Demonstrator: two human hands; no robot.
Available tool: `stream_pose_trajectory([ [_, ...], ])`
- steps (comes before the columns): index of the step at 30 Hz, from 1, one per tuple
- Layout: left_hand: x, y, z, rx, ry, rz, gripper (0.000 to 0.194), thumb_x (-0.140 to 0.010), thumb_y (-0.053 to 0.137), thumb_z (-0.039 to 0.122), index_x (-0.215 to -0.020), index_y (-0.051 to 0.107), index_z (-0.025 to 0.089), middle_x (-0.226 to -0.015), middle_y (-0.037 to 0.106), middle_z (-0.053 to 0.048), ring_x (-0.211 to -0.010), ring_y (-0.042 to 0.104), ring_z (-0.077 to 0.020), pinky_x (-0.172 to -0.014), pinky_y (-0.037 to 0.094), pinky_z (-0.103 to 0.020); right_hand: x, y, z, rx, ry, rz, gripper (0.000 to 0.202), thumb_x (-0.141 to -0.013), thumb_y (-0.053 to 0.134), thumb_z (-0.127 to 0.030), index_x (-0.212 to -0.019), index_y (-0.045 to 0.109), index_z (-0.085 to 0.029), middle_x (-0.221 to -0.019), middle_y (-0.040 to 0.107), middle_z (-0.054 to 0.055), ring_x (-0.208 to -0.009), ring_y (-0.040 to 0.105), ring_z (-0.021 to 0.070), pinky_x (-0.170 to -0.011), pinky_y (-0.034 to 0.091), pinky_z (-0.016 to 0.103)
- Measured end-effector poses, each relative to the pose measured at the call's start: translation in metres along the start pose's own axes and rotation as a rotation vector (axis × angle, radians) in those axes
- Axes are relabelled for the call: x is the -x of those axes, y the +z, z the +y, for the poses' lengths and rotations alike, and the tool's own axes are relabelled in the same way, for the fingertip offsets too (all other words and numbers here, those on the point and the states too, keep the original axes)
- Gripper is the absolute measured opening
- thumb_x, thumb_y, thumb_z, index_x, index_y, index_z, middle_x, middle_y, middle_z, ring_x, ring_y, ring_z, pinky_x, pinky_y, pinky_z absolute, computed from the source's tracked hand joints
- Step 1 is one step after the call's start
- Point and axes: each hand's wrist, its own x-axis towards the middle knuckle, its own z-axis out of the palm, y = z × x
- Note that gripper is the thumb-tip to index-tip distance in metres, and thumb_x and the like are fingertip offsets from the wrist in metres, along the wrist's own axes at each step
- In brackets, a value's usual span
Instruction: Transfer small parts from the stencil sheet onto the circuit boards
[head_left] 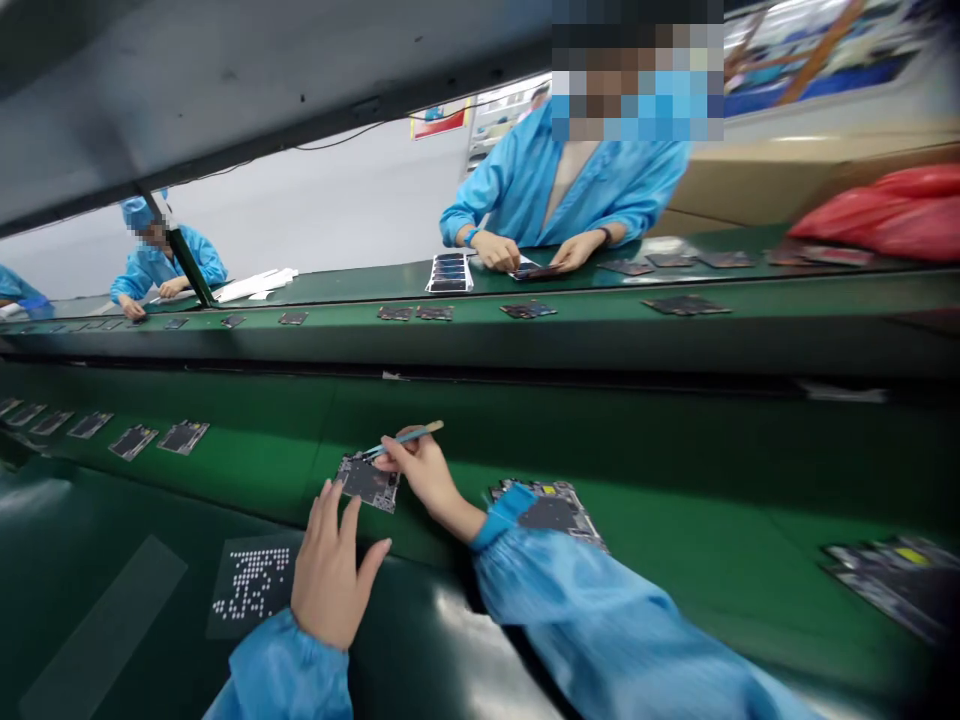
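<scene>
Beside the held circuit board, another board lies behind the right sleeve.

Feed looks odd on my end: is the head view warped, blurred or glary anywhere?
Head view: wide-angle warp bows the conveyor; edges smear, blurring the red bag; glare streaks the dark bench; right hand with tweezers and circuit board stay fairly sharp.

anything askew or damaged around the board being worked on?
Nothing stands out. The right hand holds a thin tool to the circuit board, the left hand steadies it; the next board lies flat on the green belt.
</scene>
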Motion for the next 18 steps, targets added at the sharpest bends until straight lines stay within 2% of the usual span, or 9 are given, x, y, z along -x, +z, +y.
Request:
stream_pose_trajectory([
  [3, -0.029, 0.013, 0.0, 0.015, 0.015, -0.125, 0.046, -0.085, 0.056, 0.037, -0.12, 0.048, 0.007, -0.13, 0.051, -0.023, -0.125, 0.044, -0.0361, -0.099, 0.042, -0.052, -0.013, 0.004, 0.012, 0.032, 0.004, 0.054, 0.036, -0.059, 0.078, -0.031, -0.071, 0.045, -0.022, -0.046, 0.062, -0.005, -0.047, 0.069, 0.021, -0.048, 0.059, 0.031],
  [6, -0.043, 0.025, -0.003, 0.033, 0.048, -0.155, 0.045, -0.081, 0.062, 0.035, -0.114, 0.049, 0.008, -0.129, 0.052, -0.025, -0.123, 0.046, -0.0363, -0.099, 0.042, -0.051, -0.014, -0.001, 0.016, 0.058, -0.006, 0.086, 0.031, -0.061, 0.077, -0.026, -0.069, 0.047, -0.022, -0.047, 0.063, -0.005, -0.05, 0.07, 0.0223, -0.052, 0.061, 0.032],
  [10, -0.044, 0.03, -0.005, 0.073, 0.094, -0.173, 0.041, -0.08, 0.062, 0.034, -0.112, 0.045, 0.014, -0.135, 0.048, -0.022, -0.127, 0.042, -0.0326, -0.101, 0.04, -0.052, -0.009, -0.009, 0.014, 0.106, -0.024, 0.087, 0.026, -0.062, 0.076, -0.026, -0.068, 0.051, -0.021, -0.051, 0.067, -0.001, -0.057, 0.072, 0.0251, -0.057, 0.061, 0.034],
  [18, -0.048, 0.023, 0.003, 0.143, 0.127, -0.186, 0.028, -0.081, 0.062, 0.031, -0.101, 0.046, 0.019, -0.134, 0.05, -0.017, -0.125, 0.046, -0.0277, -0.099, 0.044, -0.045, -0.003, -0.022, 0.005, 0.185, -0.063, 0.112, 0.024, -0.06, 0.075, -0.027, -0.068, 0.052, -0.021, -0.048, 0.066, -0.002, -0.057, 0.072, 0.0267, -0.057, 0.058, 0.035],
])
